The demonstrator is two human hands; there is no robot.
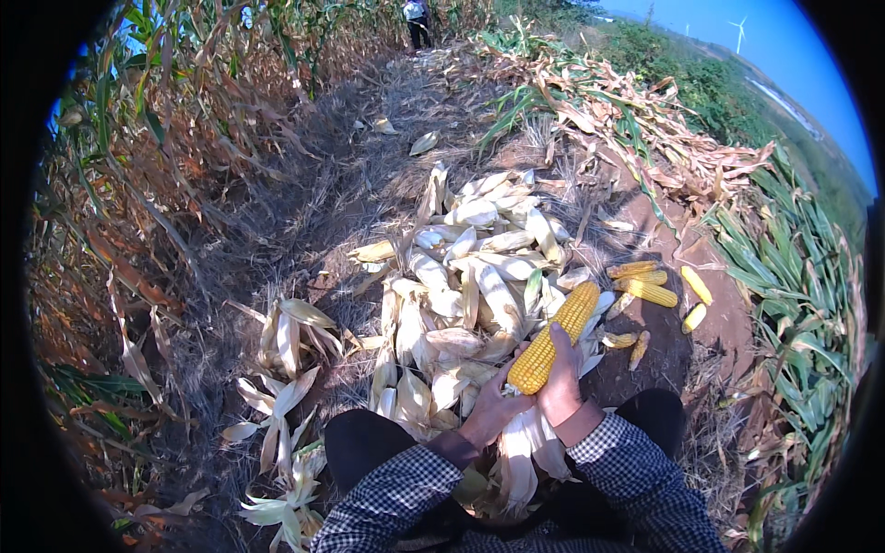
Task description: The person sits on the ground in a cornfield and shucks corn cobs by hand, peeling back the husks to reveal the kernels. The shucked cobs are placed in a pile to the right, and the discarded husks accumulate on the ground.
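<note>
A yellow ear of corn (559,339) with its kernels bare lies tilted between my two hands. My right hand (561,380) grips the ear's lower right side, thumb along the kernels. At its base, my left hand (494,408) closes around the lower end, partly hidden by the ear. Peeled-back pale husks (518,456) hang below both hands. Before me spreads a heap of ears in dry husks (491,290). To its right, several bare yellow ears (646,290) rest on the soil.
Opened empty husks (280,408) lie at the left. Standing corn plants (173,138) border the left side. Cut stalks and leaves (795,290) line the right. A person (417,24) stands far back on the path. My knees flank the heap's near end.
</note>
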